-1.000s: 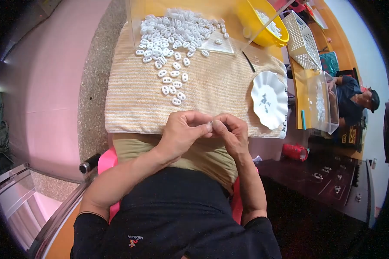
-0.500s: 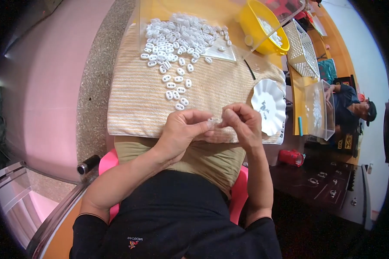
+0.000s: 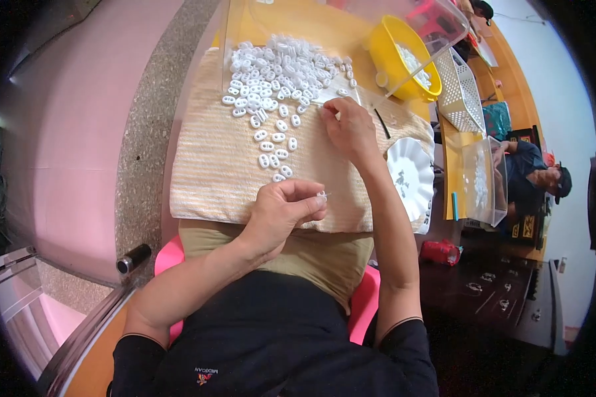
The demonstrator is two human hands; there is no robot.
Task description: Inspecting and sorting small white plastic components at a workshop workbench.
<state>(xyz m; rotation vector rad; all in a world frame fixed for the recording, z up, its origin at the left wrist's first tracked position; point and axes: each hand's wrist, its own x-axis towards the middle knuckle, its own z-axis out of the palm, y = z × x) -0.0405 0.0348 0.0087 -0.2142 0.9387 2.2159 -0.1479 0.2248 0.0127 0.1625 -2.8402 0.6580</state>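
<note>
The left hand [image 3: 286, 210] is pinching 1 small white piece [image 3: 322, 195] between thumb and forefinger at the near edge of the striped cloth [image 3: 208, 169], while the right hand [image 3: 348, 126] is reaching far across it, fingertips closing on the near right fringe of the pile of white oval pieces [image 3: 278, 63]; whether they are already gripping 1 piece cannot be told. Judgement: the pick is going best off the loose fringe, taking 1 piece only. The left pinch should be holding level, leaving the scattered trail of pieces [image 3: 275, 142] undisturbed.
</note>
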